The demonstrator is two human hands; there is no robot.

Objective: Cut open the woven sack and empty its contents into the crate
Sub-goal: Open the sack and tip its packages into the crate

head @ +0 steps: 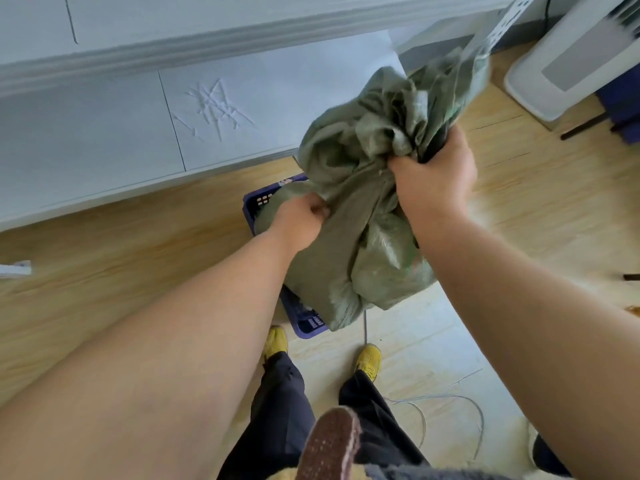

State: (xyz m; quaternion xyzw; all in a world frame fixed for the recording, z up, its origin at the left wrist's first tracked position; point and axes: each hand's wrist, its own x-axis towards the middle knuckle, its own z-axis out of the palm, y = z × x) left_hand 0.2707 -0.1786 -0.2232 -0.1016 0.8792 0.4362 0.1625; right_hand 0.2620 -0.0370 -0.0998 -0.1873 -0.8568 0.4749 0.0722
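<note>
A white foam board (104, 109) with scratch marks leaned along the wall at the left, resting on the wooden floor (121, 244); a white appliance (568, 64) stood at the upper right; a thin loose wire (450, 410) curled over the floor near the person's yellow shoes (369, 356); a perforated metal strip (509, 15) ran down from the top edge just behind the sack. The green woven sack (363, 188) hung crumpled and bunched above the blue crate (256, 202), covering most of it so that only the crate's far corner and near corner showed, and what lay inside the crate could not be seen; the sack's weave looked dull olive, creased, with pale shiny patches low on its right side and a blurred trace of red and green print there, too smeared to read. The left hand (301, 220) pinched a fold of the sack low down, fingers curled into the fabric; the right hand (433, 174) gripped a thick gathered bunch higher up, fingers wrapped tightly round it. No writing could be read anywhere.
</note>
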